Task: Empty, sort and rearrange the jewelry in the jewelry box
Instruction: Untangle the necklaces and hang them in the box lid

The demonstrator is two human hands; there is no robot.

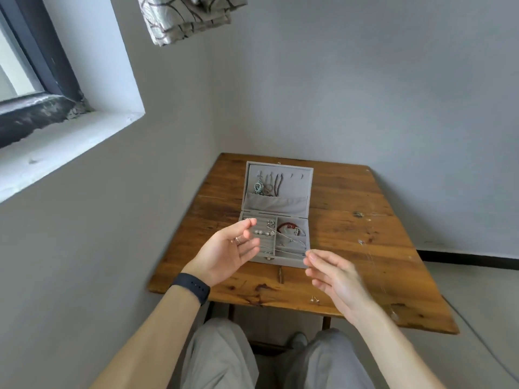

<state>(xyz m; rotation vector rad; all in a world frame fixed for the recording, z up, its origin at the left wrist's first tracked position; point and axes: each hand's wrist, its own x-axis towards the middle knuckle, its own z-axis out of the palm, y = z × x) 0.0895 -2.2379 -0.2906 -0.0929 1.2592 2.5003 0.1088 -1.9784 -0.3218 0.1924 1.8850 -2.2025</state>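
The grey jewelry box (307, 217) stands open on the wooden table (351, 242). Necklaces (266, 183) hang inside its lid. Pearl earrings (262, 233) sit in the left ring rolls and a red bracelet (288, 226) lies in the right compartment. My left hand (230, 251) hovers over the box's left front, palm turned inward, fingers relaxed, a ring on one finger. My right hand (334, 276) is at the box's front right corner, its fingertips pinching a thin silver chain (286, 249). Two strands of the chain stretch toward my left fingertips; contact there is unclear.
Two small stud earrings (314, 299) lie near the table's front edge by my right hand. A faint thin chain (376, 273) lies on the right of the table. Walls close in behind and on the left, with a window sill (70, 141) at upper left.
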